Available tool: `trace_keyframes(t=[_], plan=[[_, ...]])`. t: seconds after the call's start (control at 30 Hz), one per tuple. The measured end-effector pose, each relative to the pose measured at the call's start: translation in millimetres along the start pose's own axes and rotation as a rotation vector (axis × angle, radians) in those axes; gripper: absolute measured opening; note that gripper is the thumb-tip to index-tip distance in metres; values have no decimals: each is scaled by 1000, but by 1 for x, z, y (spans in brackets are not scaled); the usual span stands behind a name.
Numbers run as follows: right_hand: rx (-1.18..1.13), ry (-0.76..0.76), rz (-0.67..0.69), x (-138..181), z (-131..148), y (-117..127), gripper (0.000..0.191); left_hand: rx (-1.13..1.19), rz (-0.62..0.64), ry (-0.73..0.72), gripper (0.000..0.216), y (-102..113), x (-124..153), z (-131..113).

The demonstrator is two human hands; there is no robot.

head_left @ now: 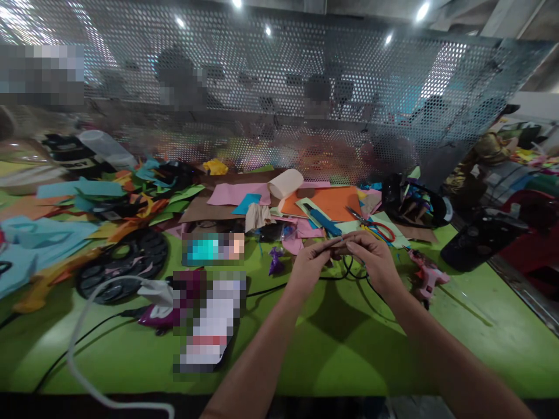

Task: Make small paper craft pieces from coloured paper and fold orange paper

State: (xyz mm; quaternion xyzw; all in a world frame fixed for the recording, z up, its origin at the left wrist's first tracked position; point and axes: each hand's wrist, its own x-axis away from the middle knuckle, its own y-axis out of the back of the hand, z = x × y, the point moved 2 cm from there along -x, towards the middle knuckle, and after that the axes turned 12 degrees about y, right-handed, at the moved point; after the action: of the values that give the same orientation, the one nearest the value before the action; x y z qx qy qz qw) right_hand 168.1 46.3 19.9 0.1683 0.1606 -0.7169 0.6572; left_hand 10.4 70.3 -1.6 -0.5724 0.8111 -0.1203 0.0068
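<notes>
Both hands meet above the green table, fingertips pinched together. My left hand and my right hand are closed on something small between them, mostly hidden by the fingers; a bluish spot shows there. Just beyond the fingertips lies a blue utility knife on pale green paper. Scissors with red and yellow handles rest behind my right hand. To its right is a pink glue gun. A small crumpled purple piece sits left of my left hand.
Coloured sheets, including orange paper, lie along the perforated metal screen. At left are a black round tray, an orange glue gun and a white cable. A black cup-like container stands at right.
</notes>
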Motion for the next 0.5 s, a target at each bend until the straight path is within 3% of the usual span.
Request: trace_keyframes(t=[0.27,0.4,0.5], plan=[[-6,-7,18,-1,-1,-1,18,-149,-78,-72,40,-2,0,3],[127,16,9,-2,0,0,17,-206,-98,-105,39,-2,-2,6],[57,-54,-15,-1,-5,1,17,-334,-124,-185,39,-3,0,4]])
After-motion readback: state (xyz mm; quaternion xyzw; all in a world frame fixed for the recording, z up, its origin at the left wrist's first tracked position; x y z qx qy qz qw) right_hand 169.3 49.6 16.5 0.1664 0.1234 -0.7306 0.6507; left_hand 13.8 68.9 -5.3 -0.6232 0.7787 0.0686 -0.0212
